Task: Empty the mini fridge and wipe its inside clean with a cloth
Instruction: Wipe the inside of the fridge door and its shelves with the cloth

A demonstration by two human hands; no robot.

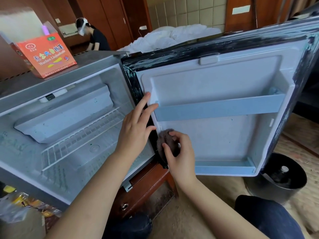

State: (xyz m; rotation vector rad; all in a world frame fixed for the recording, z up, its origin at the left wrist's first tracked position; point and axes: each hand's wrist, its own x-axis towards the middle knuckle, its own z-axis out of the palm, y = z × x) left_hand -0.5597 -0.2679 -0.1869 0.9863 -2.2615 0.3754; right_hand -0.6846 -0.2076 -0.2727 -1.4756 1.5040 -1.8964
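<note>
- Fridge [72, 73] stands with its door [215, 140] swung wide open to the right.
- Inside the cabinet are a white wire shelf [82, 140] and a freezer box [65, 116] above it.
- The left hand [136, 125] lies flat on the door's hinge-side edge, fingers straight and relaxed across the black seal.
- The right hand [181, 152] grips a dark cloth [166, 139] with curled fingers and thumb, pressing it on the door's inner lining, low down beside the hinge, under the door rail [219, 107].
- An orange box [46, 54] sits on the fridge top.
- A bin [269, 188] holding a bottle [283, 171] stands under the door's far corner.
</note>
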